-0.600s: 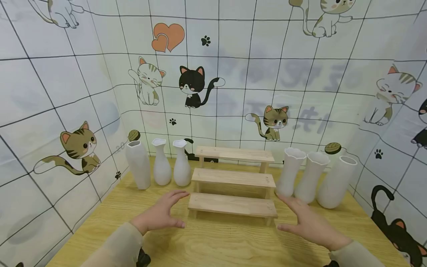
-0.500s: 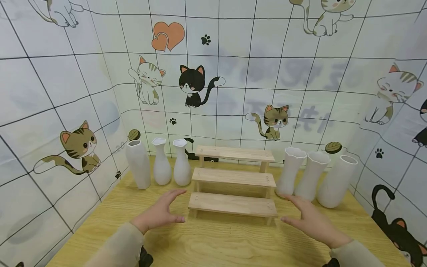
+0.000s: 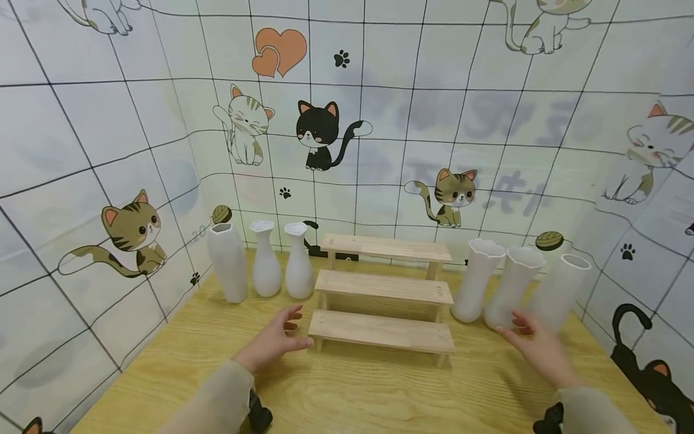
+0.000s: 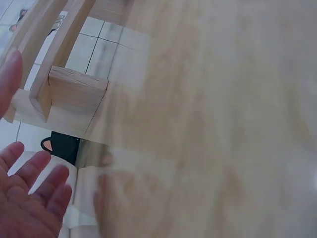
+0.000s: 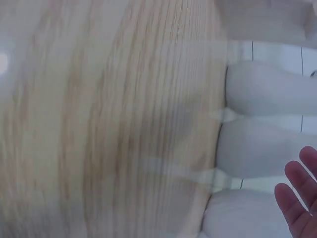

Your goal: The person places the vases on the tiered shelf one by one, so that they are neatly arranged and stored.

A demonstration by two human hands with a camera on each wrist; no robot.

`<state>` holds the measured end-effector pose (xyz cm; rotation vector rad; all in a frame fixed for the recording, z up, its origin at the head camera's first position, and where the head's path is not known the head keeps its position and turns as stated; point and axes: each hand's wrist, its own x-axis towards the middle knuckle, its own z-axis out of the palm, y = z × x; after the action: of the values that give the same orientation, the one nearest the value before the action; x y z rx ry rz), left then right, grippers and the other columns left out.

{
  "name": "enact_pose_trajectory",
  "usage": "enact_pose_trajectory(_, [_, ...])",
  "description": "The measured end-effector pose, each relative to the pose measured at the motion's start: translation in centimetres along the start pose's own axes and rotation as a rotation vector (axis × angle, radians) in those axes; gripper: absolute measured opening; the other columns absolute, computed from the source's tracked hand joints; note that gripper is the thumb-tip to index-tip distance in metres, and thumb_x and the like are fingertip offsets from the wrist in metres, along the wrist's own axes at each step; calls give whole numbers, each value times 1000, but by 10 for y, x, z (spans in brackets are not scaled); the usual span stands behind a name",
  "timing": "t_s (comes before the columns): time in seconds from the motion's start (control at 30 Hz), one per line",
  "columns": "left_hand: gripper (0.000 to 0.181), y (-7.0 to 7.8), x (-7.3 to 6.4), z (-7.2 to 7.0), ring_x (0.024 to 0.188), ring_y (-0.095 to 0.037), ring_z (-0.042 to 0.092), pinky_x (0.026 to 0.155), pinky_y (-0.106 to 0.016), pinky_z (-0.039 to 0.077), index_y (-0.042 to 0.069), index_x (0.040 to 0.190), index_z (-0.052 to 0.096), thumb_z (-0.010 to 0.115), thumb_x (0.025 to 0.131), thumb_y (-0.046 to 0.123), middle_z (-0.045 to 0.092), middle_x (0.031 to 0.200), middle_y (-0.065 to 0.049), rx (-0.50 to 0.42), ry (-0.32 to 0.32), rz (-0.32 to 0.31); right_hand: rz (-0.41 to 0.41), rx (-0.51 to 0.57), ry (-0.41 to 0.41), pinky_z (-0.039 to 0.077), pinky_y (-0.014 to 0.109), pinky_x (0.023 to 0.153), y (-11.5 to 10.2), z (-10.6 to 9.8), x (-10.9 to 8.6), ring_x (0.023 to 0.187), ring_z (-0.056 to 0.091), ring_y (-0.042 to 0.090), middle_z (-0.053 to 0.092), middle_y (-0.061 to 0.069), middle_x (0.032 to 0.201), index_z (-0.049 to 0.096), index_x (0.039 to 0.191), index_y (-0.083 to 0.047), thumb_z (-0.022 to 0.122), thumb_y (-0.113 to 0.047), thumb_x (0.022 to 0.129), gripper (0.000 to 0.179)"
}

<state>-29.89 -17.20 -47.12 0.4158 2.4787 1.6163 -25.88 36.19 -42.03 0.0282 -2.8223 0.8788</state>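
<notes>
A three-step wooden stand [image 3: 382, 330] rests on the table. My left hand [image 3: 273, 340] hovers off its lower left end, thumb and fingers spread, holding nothing; the left wrist view shows the same loose fingers [image 4: 47, 186]. Right of the stand are three white vases: two wavy-rimmed ones, the nearer to the stand [image 3: 477, 283] and the middle one [image 3: 512, 289], then a round-mouthed one [image 3: 558, 295]. My right hand [image 3: 542, 352] is in front of the middle and round-mouthed vases, fingers loose. In the right wrist view its fingers [image 5: 294, 198] hold nothing; contact cannot be told.
Left of the stand are a white angular vase [image 3: 228, 265] and two slim-necked white vases, one further left [image 3: 267, 265] and one by the stand [image 3: 299, 265]. A cat-print cloth [image 3: 374, 120] hangs behind and along both sides of the wooden table [image 3: 374, 398].
My right hand has moved right, from near the wavy-rimmed vases toward the round-mouthed one. My left hand has shifted slightly right, its fingers more bent. The head view has tilted slightly.
</notes>
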Motion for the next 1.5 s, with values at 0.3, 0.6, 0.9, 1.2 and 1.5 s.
enact_pose_trajectory(0.3, [90, -7, 13, 7, 128, -37, 44, 99, -44, 43, 4, 153, 12, 73, 87, 14, 39, 140, -22, -247, -143, 15, 247, 54, -32, 40, 61, 89, 28, -20, 11, 121, 39, 53, 32, 38, 139, 25, 142, 13, 44, -67, 91, 97])
enact_pose_trajectory(0.6, [86, -16, 16, 13, 117, -28, 52, 93, -35, 47, 2, 151, 21, 75, 85, 14, 47, 132, -20, -323, -86, 39, 392, 118, 162, 36, 61, 91, 49, -23, 19, 119, 38, 52, 36, 36, 136, 32, 138, 13, 52, -58, 91, 88])
enact_pose_trajectory(0.9, [81, -19, 15, 13, 116, -27, 54, 94, -35, 46, 2, 151, 22, 71, 89, 18, 50, 132, -18, -322, -87, 47, 498, 351, 361, 30, 63, 101, 49, -25, 34, 132, 27, 51, 20, 34, 149, 8, 150, 7, 60, -58, 85, 106])
enact_pose_trajectory(1.2, [78, -21, 15, 15, 119, -27, 52, 99, -38, 43, 5, 152, 22, 69, 91, 19, 50, 135, -17, -327, -95, 33, 539, 596, 406, 18, 54, 112, 49, -28, 50, 142, 10, 41, 3, 23, 158, -2, 153, -2, 66, -49, 85, 107])
enact_pose_trajectory(1.5, [77, -22, 20, 14, 119, -21, 50, 101, -33, 39, 7, 154, 19, 65, 93, 16, 46, 139, -16, -361, -166, 36, 550, 716, 328, 11, 55, 112, 55, -38, 55, 144, 4, 36, -5, 13, 160, -5, 155, -12, 71, -46, 83, 111])
